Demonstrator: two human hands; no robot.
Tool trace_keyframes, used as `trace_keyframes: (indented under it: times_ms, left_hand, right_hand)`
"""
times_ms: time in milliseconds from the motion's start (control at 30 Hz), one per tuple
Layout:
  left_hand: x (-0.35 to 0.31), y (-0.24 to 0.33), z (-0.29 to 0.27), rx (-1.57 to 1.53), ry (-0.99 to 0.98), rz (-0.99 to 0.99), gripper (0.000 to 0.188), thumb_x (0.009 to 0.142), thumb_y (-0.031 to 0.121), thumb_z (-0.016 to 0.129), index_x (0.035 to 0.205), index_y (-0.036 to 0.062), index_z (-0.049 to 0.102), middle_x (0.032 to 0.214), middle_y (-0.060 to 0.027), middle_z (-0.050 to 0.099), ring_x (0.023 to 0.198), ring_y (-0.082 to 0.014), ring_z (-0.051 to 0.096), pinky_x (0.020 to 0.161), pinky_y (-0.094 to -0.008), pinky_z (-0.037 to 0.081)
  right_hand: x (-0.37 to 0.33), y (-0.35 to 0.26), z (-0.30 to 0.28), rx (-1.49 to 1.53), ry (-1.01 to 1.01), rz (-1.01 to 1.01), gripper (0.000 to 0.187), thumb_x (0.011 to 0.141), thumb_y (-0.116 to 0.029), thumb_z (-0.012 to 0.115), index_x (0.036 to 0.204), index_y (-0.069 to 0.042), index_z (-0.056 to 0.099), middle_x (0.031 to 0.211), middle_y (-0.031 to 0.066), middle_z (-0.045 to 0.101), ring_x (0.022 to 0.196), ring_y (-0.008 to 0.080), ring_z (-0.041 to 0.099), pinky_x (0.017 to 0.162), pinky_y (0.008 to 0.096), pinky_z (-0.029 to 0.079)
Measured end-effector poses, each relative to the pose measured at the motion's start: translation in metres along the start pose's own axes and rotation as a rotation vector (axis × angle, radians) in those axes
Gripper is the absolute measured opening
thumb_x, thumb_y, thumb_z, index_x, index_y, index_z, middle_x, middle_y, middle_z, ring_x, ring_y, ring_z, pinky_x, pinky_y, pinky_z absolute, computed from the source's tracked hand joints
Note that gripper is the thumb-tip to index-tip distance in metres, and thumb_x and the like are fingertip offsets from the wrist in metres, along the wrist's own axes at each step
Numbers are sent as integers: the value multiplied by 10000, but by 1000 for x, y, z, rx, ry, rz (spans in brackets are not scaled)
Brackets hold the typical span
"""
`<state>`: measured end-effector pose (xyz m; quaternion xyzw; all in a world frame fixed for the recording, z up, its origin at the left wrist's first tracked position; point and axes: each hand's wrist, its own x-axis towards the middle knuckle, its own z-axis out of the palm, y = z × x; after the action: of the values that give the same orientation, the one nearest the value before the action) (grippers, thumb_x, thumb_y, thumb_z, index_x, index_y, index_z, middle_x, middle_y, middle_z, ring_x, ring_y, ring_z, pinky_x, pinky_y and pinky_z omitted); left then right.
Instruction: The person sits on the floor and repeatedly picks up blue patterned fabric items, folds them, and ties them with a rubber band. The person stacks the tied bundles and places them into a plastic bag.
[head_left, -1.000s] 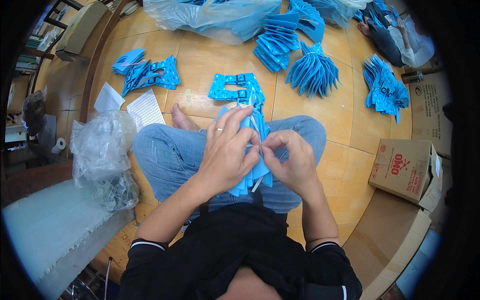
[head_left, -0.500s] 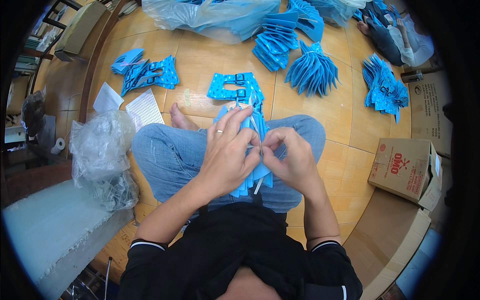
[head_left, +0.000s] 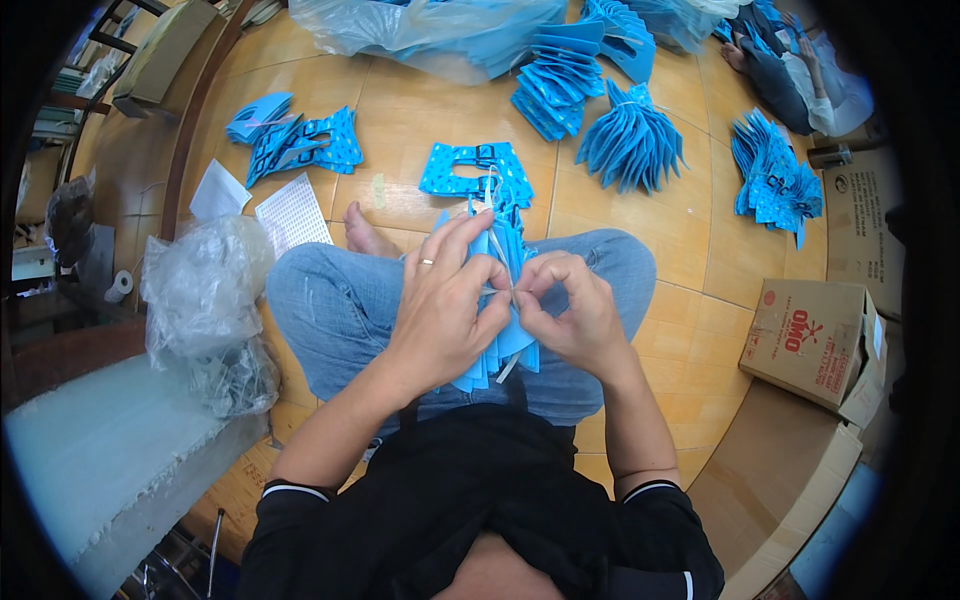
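Note:
A bundle of blue fabric pieces (head_left: pixel 508 345) lies across my lap, with a pale flat tie string (head_left: pixel 497 243) running around and over it. My left hand (head_left: pixel 452 300) rests on the bundle, its thumb and forefinger pinching the string. Close against it, my right hand (head_left: pixel 568 312) pinches the same string between thumb and fingertips. The two pinches meet over the middle of the bundle; the crossing of the string there is partly hidden by my fingers. Beyond my hands, a patterned blue piece with black buckles (head_left: pixel 478 172) lies flat on the floor.
More blue stacks lie around: a buckled pile (head_left: pixel 305 145), a tied fan-shaped bundle (head_left: pixel 632 140), another buckled pile (head_left: pixel 775 180). A clear plastic bag (head_left: pixel 205 290) and paper sheets (head_left: pixel 292 215) are at left, cardboard boxes (head_left: pixel 805 335) at right. Another person (head_left: pixel 800 75) sits at far right.
Both hands have shifted slightly left with the string still pinched. The string's far end now loops up above my left fingertips. The view has moved a little.

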<state>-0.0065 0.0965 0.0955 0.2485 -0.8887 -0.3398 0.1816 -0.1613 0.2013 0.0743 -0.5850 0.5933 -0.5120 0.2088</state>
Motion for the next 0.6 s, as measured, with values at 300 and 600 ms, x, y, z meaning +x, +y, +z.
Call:
trace_keyframes:
  times_ms: [300, 600]
  left_hand:
    - [-3, -5, -3, -55, 13, -48, 105, 807, 156, 668, 866, 94, 607, 1415, -181, 475, 1335, -384, 401, 1103, -518, 216]
    - [-2, -14, -10, -75, 32, -72, 97, 823, 139, 655, 862, 80, 588, 1407, -186, 472, 1360, -378, 368, 1167, -600, -34]
  right_hand:
    - [-4, 8, 10, 245, 26, 138, 262, 793, 35, 699, 929, -37, 488, 891, 98, 639, 749, 160, 626, 700, 294, 527]
    - [-1, -1, 7, 123, 111, 92, 238, 795, 19, 712, 894, -39, 504, 852, 92, 649, 736, 170, 629, 675, 291, 524]
